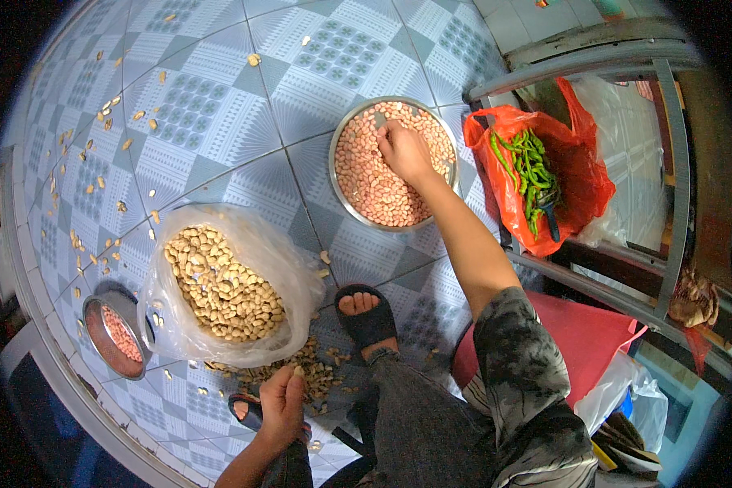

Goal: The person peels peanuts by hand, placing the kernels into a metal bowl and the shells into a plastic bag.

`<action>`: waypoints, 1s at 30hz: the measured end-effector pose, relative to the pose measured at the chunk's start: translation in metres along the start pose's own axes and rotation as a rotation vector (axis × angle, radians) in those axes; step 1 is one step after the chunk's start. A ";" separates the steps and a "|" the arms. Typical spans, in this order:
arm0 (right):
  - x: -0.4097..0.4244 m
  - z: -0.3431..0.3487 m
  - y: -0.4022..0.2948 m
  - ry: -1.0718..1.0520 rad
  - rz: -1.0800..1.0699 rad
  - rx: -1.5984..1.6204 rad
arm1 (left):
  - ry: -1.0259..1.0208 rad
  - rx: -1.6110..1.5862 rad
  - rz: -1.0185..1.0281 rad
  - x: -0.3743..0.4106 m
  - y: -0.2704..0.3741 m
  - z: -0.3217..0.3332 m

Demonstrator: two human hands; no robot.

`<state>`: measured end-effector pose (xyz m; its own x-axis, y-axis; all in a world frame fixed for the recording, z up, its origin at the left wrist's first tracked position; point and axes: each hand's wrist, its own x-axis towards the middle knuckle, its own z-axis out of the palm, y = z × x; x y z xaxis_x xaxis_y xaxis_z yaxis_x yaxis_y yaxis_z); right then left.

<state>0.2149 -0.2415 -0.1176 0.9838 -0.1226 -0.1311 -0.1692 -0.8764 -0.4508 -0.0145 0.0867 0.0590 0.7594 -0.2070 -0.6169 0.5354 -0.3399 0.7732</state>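
Note:
My right hand (404, 148) reaches into a round metal bowl (335, 198) of shelled pink peanuts (378, 189). Its fingers are bent down against the nuts, and whether they grip any is hidden. My left hand (282, 399) is closed, with a small pale piece, apparently a peanut or its shell (298, 370), at the thumb and fingertip. Beyond that hand stands a clear plastic bag (299, 268) with its mouth wide, full of unshelled peanuts (219, 287). Broken peanut shells (317, 375) lie heaped on the floor between the bag and my feet.
A smaller metal bowl (94, 329) with pink peanuts sits left of the bag. Loose shells (107, 113) dot the tiled floor (219, 165). At right, a metal rack (671, 183) holds a red plastic bag (576, 183) of green chili peppers (527, 168). My sandalled foot (366, 311) is near the bowl.

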 end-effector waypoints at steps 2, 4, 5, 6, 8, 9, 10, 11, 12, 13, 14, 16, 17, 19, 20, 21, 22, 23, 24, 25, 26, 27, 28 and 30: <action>-0.006 -0.003 -0.004 0.019 0.046 0.142 | 0.007 -0.029 -0.029 0.000 0.000 0.000; -0.016 -0.004 -0.004 0.075 0.012 0.267 | 0.014 -0.075 -0.071 -0.001 0.000 0.000; -0.021 -0.003 -0.002 0.082 0.028 0.332 | 0.016 -0.069 -0.055 -0.002 0.000 0.000; -0.027 -0.001 0.004 0.093 0.048 0.392 | 0.011 -0.066 -0.036 0.000 -0.001 0.000; -0.035 0.003 0.025 0.069 0.111 0.530 | 0.000 -0.059 -0.011 0.003 0.002 0.001; -0.039 0.000 0.024 0.068 0.142 0.460 | 0.005 -0.058 -0.017 0.002 0.004 0.001; -0.044 -0.002 0.023 0.066 0.172 0.390 | 0.011 -0.057 -0.024 0.002 0.004 0.001; -0.047 -0.005 0.021 0.063 0.200 0.321 | 0.016 -0.057 -0.029 0.001 0.002 0.001; -0.049 -0.008 0.029 0.186 0.179 0.223 | 0.011 -0.055 -0.027 0.001 0.001 0.001; -0.048 -0.009 0.040 0.260 0.165 0.212 | 0.006 -0.052 -0.026 0.000 -0.001 0.001; -0.042 -0.010 0.052 0.334 0.150 0.200 | -0.010 -0.057 -0.036 -0.001 -0.002 0.001; -0.035 -0.013 0.058 0.393 0.181 0.140 | -0.045 -0.068 -0.060 -0.002 -0.005 0.001; -0.033 -0.013 0.060 0.354 0.199 0.142 | -0.045 -0.065 -0.068 -0.002 -0.004 0.001; -0.029 -0.011 0.058 0.275 0.230 0.149 | -0.043 -0.059 -0.085 -0.001 -0.001 0.001; -0.031 -0.010 0.056 0.197 0.298 0.236 | -0.049 -0.061 -0.070 0.000 0.000 0.002; -0.037 -0.009 0.042 0.236 0.170 0.139 | -0.040 -0.062 -0.063 0.000 0.001 0.001; -0.043 -0.013 0.031 0.177 0.160 0.165 | -0.037 -0.065 -0.053 0.000 0.001 0.001; -0.048 -0.014 0.022 0.118 0.149 0.191 | -0.029 -0.058 -0.042 0.000 0.001 0.001; -0.055 -0.012 0.016 0.106 0.114 0.138 | -0.026 -0.050 -0.030 0.001 0.000 0.001; -0.061 -0.011 0.011 0.099 0.087 0.132 | -0.023 -0.042 -0.018 0.001 0.000 0.001; -0.066 -0.010 0.007 0.091 0.060 0.126 | -0.012 -0.036 -0.020 0.001 -0.001 0.002; -0.070 -0.012 0.004 0.086 0.034 0.118 | -0.003 -0.031 -0.021 0.001 -0.001 0.002; -0.073 -0.008 0.008 0.099 -0.021 0.088 | 0.006 -0.026 -0.023 0.001 -0.001 0.002; -0.074 -0.009 0.013 0.119 0.111 0.128 | 0.003 -0.035 -0.011 0.000 0.000 0.002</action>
<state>0.1406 -0.2477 -0.1056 0.9576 -0.2756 -0.0840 -0.2753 -0.7893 -0.5488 -0.0148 0.0850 0.0588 0.7548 -0.2005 -0.6246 0.5558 -0.3101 0.7713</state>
